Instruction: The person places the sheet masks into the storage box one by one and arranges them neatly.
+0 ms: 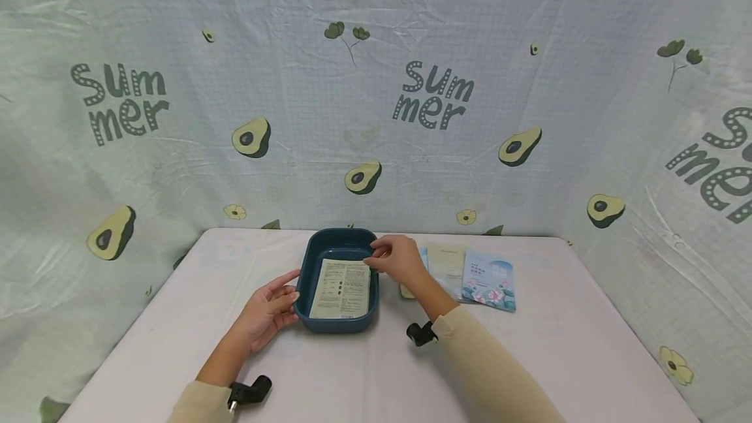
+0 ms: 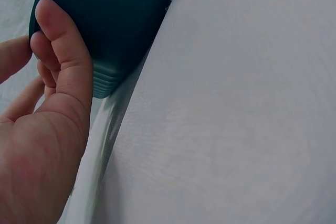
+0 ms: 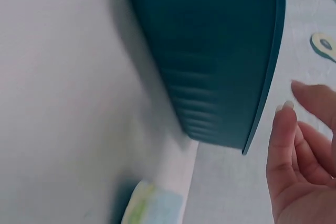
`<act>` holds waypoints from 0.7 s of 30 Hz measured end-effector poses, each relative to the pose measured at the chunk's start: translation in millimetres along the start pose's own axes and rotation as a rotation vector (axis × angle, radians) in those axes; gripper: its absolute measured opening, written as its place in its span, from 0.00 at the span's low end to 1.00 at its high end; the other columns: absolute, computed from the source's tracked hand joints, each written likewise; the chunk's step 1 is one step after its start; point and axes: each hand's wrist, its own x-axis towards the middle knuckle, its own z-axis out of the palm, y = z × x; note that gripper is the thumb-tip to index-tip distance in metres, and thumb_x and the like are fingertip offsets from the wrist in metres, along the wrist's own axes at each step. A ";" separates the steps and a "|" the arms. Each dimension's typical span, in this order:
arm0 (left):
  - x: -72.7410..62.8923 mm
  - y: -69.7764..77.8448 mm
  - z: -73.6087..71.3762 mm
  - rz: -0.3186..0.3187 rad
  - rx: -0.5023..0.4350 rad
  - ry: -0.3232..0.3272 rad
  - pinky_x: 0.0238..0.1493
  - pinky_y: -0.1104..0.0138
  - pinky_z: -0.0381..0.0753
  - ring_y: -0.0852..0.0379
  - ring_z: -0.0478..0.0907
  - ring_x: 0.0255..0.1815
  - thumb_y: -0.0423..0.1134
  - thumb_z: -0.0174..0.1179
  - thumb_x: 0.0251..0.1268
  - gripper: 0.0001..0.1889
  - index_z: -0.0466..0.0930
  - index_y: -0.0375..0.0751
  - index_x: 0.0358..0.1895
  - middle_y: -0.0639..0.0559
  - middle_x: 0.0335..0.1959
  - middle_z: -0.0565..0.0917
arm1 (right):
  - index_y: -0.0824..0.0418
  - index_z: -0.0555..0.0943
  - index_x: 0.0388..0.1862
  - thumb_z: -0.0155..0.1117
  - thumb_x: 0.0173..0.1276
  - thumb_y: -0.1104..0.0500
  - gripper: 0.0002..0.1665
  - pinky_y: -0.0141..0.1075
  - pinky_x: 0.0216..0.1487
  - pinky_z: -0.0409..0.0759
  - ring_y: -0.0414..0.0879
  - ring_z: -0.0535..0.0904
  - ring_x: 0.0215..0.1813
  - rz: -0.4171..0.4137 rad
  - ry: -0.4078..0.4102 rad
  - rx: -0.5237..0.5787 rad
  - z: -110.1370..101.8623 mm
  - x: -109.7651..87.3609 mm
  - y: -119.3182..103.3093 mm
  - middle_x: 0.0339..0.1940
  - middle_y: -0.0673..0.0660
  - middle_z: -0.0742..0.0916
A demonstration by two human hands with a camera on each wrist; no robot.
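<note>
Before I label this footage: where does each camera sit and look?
Head: on the head, facing forward and down at the blue tray; left hand, right hand and sleeves show.
Left wrist: on that wrist, facing the tray; left hand shows.
Right wrist: on that wrist, facing the tray; right hand shows.
Both wrist views share the tray's outer wall.

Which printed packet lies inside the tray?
The cream packet covered in small print is in the dark blue tray; the others, including the beige packet and flowered blue packet, lie on the table.
</note>
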 end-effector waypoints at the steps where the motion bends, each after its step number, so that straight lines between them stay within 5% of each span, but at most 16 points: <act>1: 0.0 0.1 -0.3 0.002 0.000 0.001 0.42 0.70 0.86 0.59 0.80 0.35 0.33 0.56 0.77 0.34 0.55 0.44 0.82 0.52 0.46 0.76 | 0.64 0.87 0.54 0.78 0.63 0.57 0.22 0.33 0.32 0.84 0.40 0.85 0.28 -0.002 0.005 0.026 -1.8 -2.2 2.2 0.34 0.54 0.89; 21: -0.6 -0.2 -1.2 0.001 0.002 -0.009 0.42 0.70 0.86 0.59 0.81 0.36 0.33 0.57 0.77 0.35 0.55 0.44 0.82 0.52 0.47 0.76 | 0.56 0.86 0.55 0.79 0.61 0.54 0.23 0.28 0.40 0.85 0.43 0.87 0.36 0.042 0.111 0.285 -14.7 -44.3 33.6 0.41 0.54 0.90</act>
